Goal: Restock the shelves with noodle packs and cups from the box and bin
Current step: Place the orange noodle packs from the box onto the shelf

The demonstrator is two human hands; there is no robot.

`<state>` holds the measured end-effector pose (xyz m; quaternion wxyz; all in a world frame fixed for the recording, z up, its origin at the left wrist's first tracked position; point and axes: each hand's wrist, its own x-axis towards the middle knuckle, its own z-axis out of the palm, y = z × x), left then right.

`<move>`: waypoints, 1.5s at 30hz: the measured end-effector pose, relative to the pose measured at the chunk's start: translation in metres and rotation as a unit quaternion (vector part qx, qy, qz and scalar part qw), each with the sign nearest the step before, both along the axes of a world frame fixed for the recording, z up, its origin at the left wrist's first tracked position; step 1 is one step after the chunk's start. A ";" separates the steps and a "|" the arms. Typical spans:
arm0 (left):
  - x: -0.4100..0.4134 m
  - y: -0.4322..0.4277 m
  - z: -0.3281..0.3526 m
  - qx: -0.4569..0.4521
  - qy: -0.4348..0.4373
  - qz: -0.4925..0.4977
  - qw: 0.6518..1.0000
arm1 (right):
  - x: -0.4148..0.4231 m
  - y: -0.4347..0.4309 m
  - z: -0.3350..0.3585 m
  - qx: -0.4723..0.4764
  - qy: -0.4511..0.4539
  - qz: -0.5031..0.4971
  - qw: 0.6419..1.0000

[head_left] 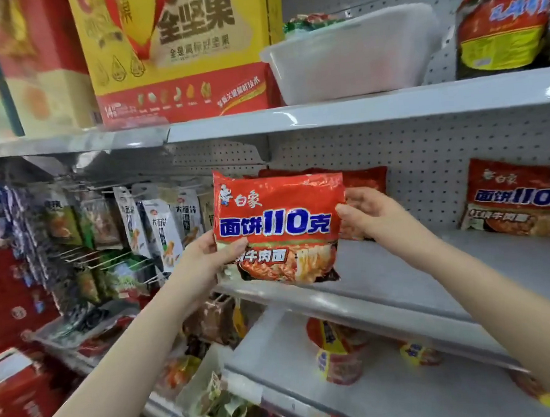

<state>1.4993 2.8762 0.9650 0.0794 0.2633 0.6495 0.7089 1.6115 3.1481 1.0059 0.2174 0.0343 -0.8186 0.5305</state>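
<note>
Noodle pack [278, 227]: red, glossy, blue lettering, upright, gripped by both hands.

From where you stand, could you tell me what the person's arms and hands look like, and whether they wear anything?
Both forearms are bare as far as the frame shows; no sleeve comes into view. The left hand and right hand wear no gloves, and no watch, bracelet or ring is visible on them.
</note>
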 end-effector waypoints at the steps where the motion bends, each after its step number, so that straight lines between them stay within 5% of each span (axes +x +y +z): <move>1: -0.018 0.000 0.003 0.025 -0.010 0.009 1.000 | -0.013 -0.003 -0.002 0.028 -0.028 0.006 0.999; 6: -0.106 0.009 0.007 -0.011 0.000 0.012 1.000 | -0.091 -0.022 -0.022 0.177 -0.115 0.023 0.977; 21: -0.256 0.047 -0.036 -0.219 0.125 0.004 0.968 | -0.205 -0.019 -0.059 0.266 -0.175 -0.208 0.925; 36: -0.294 0.064 -0.056 -0.319 0.123 0.083 0.936 | -0.205 -0.039 -0.068 0.404 -0.212 -0.286 0.843; 41: -0.228 0.076 0.000 -0.363 0.259 0.186 0.876 | -0.186 -0.029 -0.060 0.349 -0.204 -0.299 0.864; 45: -0.172 0.104 0.026 -0.325 0.370 0.124 0.862 | -0.148 -0.012 -0.047 0.320 -0.188 -0.331 0.868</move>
